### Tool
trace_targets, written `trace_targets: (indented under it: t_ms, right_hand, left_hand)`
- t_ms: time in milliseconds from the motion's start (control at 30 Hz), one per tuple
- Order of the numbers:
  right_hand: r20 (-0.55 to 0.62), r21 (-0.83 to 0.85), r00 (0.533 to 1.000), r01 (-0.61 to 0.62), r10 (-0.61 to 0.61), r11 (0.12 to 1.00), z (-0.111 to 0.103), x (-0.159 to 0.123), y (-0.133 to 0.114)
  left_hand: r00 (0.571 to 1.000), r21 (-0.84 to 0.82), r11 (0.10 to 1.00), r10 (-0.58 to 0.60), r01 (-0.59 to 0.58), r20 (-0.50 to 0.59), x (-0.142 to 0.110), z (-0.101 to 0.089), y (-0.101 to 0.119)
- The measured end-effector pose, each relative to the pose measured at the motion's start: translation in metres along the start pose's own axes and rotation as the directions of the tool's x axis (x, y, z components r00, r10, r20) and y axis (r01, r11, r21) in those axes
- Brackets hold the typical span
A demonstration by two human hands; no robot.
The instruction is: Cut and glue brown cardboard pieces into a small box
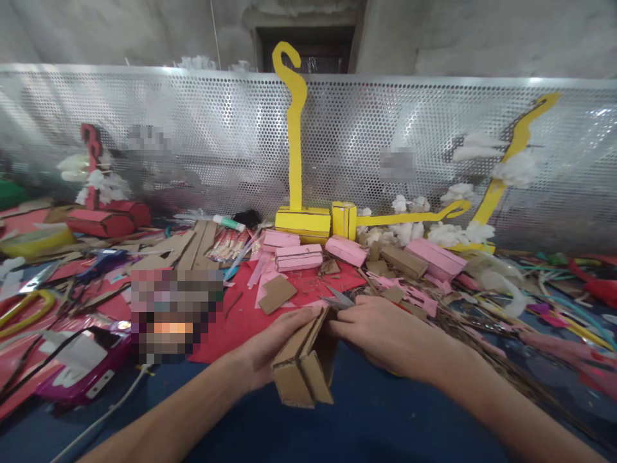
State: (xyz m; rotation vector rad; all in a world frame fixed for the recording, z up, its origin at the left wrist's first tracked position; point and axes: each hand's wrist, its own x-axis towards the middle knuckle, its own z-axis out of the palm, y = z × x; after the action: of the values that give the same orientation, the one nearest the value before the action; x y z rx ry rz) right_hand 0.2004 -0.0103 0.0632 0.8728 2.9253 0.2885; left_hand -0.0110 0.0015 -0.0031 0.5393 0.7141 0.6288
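Observation:
My left hand (265, 344) is closed around a small brown cardboard box (295, 379), tilted, with its folded edges facing me. At the box's far right edge, my right hand (380, 328) is closed on scissors (340, 298). Their grey blades stick out past the fingers to the left, while the handles are mostly hidden by the hand. The right fingertips touch the cardboard or lie right beside it. Just beyond both hands, a loose brown cardboard piece (277, 294) lies on a red sheet (245, 321).
Pink wrapped blocks (299, 257) sit ahead. Yellow hook-topped shapes (295, 148) and a red one (96, 218) stand near the perforated metal panel (207, 141). At left lie a purple power strip (84, 366) and yellow-handled scissors (29, 312). Cardboard scraps litter the blue surface (376, 424).

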Motion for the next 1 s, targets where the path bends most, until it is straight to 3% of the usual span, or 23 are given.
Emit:
trace_targets:
  t_ms: [200, 667, 800, 1000]
  right_hand:
    - [-0.054, 0.013, 0.998, 0.010, -0.009, 1.000, -0.004, -0.002, -0.001]
    - [-0.023, -0.036, 1.000, -0.008, 0.007, 0.999, 0.003, -0.001, -0.003]
    - [-0.045, -0.009, 0.999, -0.008, 0.008, 1.000, -0.001, -0.002, -0.003]
    - [-0.047, -0.103, 0.999, -0.027, 0.022, 0.994, 0.008, -0.002, 0.000]
  left_hand:
    - [0.999, -0.055, 0.998, -0.031, 0.032, 0.030, 0.005, -0.006, 0.001]
    - [0.994, -0.029, 1.000, 0.015, -0.012, 0.111, 0.006, -0.005, -0.001]
    - [0.997, -0.018, 1.000, 0.000, 0.002, 0.080, 0.004, -0.005, 0.001]
    - [0.998, -0.012, 0.998, -0.060, 0.061, 0.024, 0.004, -0.007, 0.003]
